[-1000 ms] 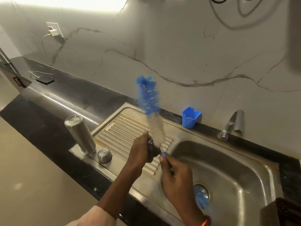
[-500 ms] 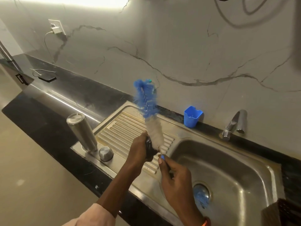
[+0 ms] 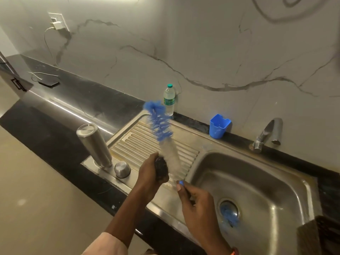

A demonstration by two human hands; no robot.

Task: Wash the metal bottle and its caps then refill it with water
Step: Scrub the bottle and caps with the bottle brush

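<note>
Marble-look wall panels with dark veins rise behind a black counter (image 3: 77, 100) that holds a steel sink (image 3: 287, 181) with a ribbed drainboard (image 3: 139, 144). Over the drainboard's near edge, the left hand (image 3: 149, 179) curls round a dark cap (image 3: 161, 171), and the right hand (image 3: 198, 205) pinches the handle of a brush (image 3: 165, 138) between thumb and fingers. From there the brush slants up toward 11 o'clock, its white bristles against the cap and its blue tip in the air. At 9 o'clock from the left hand a small metal cap (image 3: 122, 169) sits dome-up on the sink's corner, with the metal bottle (image 3: 94, 145) standing just beside it, farther left. At 12 o'clock a plastic bottle (image 3: 169, 103) stands against the wall; at 2 o'clock are a blue cup (image 3: 219, 127) and, farther right, the tap (image 3: 266, 134). Something blue lies in the basin's drain (image 3: 229, 211). Far left on the counter lies a dark phone (image 3: 48, 82) with a cable, below a wall socket (image 3: 57, 21) holding a charger.
</note>
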